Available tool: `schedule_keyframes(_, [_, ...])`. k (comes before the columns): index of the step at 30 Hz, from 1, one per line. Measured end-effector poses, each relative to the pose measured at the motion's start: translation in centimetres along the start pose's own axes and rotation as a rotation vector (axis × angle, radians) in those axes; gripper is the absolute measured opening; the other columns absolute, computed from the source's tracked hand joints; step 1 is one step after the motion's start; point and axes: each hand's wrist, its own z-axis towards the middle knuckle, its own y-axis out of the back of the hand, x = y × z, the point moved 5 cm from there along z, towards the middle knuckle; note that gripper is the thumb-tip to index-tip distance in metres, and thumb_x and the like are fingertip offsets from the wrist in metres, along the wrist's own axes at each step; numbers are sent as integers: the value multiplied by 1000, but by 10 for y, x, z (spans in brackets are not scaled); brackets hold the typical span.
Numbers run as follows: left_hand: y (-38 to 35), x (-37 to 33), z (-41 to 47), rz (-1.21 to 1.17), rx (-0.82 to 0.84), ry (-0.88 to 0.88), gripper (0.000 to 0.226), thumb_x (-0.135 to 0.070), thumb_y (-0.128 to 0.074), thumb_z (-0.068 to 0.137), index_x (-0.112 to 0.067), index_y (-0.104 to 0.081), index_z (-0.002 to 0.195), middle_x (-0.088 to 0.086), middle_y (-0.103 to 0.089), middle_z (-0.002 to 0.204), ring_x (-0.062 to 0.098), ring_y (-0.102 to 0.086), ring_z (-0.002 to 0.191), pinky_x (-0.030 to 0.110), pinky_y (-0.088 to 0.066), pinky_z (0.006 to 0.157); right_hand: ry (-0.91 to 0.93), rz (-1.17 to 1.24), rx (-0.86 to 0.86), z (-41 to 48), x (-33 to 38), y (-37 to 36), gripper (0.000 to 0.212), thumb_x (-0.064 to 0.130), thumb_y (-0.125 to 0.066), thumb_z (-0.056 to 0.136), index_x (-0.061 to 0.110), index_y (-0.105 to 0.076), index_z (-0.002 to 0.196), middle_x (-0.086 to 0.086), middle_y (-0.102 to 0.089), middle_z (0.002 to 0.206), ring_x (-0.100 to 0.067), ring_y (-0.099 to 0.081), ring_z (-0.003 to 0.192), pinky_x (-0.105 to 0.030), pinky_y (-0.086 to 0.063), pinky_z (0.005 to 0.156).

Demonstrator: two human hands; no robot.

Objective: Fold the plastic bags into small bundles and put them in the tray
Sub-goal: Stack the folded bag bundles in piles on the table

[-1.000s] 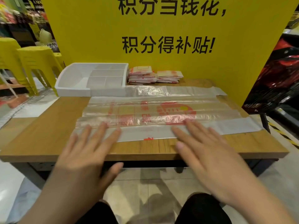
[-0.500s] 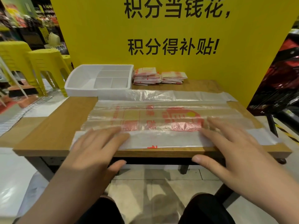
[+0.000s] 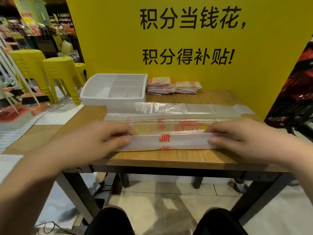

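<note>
Compared with a second ago, the left hand (image 3: 94, 141) and right hand (image 3: 237, 139) are no longer lying flat; both are now pinching the near edge of the clear red-printed plastic bag (image 3: 169, 141) and lifting it. The bag is lying across the wooden table (image 3: 169, 158). The white divided plastic tray (image 3: 115, 99) is standing at the back left, before a yellow wall sign (image 3: 186, 39), with yellow plastic stools (image 3: 62, 75) on the left.

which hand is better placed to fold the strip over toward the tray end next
Probably the right hand. It pinches the bag strip at the end far from the tray, so it can carry that end across while the left hand pins the end nearer the tray.
</note>
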Motion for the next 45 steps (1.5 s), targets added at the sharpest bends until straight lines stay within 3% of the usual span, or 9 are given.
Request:
schedule_keyframes(3, [7, 13, 18, 34, 73, 60, 18, -47, -52, 97, -53, -60, 112, -23, -68, 103, -2, -62, 94, 33, -52, 89, -37, 30, 100, 16, -4, 5, 27, 58, -47, 96, 51, -53, 120, 24, -65, 107, 1, -59, 96, -31, -49, 88])
schedule_keyframes(7, [2, 28, 27, 85, -63, 102, 18, -47, -54, 97, -52, -58, 113, -19, -65, 102, -2, -58, 89, 25, -50, 80, -82, -16, 36, 26, -8, 1, 26, 58, -46, 96, 49, -53, 119, 22, -62, 104, 1, -56, 91, -32, -50, 84])
schedule_keyframes(11, [-14, 37, 22, 215, -326, 67, 29, -43, -53, 96, -39, -60, 124, -14, -57, 115, 8, -54, 107, 36, -45, 94, -65, -124, -203, 23, -11, -14, 35, 56, -43, 94, 42, -56, 124, 15, -55, 112, -11, -55, 103, -37, -49, 87])
schedule_keyframes(15, [-31, 7, 12, 242, -413, 21, 37, -41, -36, 102, -34, -58, 131, -12, -54, 132, 13, -46, 127, 34, -32, 105, -38, -152, -324, 18, 8, -24, 35, 25, -53, 96, 31, -60, 130, 8, -56, 131, -20, -53, 121, -37, -43, 96])
schedule_keyframes(17, [-49, -16, 9, 194, -273, 53, 55, -54, -16, 98, -40, -44, 144, -18, -38, 151, 9, -28, 144, 34, -17, 120, -2, -52, -305, 15, 28, -28, 42, 24, -48, 97, 32, -56, 138, 14, -51, 142, -12, -46, 131, -35, -40, 109])
schedule_keyframes(21, [-80, -39, 6, 305, -93, 140, 86, -67, 17, 77, -38, 6, 157, -19, 13, 163, 3, 19, 149, 38, 12, 123, 17, 9, -119, 8, 66, -49, 59, 62, -15, 100, 42, -23, 156, 19, -16, 163, -3, -10, 150, -26, -8, 123])
schedule_keyframes(27, [-87, -28, -1, 374, -113, 232, 83, -80, 34, 61, -58, 30, 141, -18, 30, 157, 17, 28, 149, 46, 14, 122, -49, -84, -31, 3, 67, -62, 60, 70, 10, 89, 60, 11, 148, 19, 22, 162, 0, 24, 147, -27, 14, 121])
schedule_keyframes(39, [-63, 6, -26, 304, -171, 417, 72, -82, 22, 67, -71, 15, 137, -21, 25, 160, 10, 24, 149, 45, 14, 122, -388, -25, -51, -47, -27, -42, 78, 80, 20, 71, 63, 5, 145, 15, 16, 163, -1, 19, 148, -25, 12, 118])
schedule_keyframes(45, [-67, 2, -34, 328, -195, 405, 86, -86, 13, 67, -60, 4, 148, -15, 16, 164, 16, 21, 151, 45, 19, 119, -413, -27, -18, -55, -17, -41, 69, 75, 8, 84, 56, 4, 150, 11, 13, 165, -6, 17, 150, -36, 10, 122])
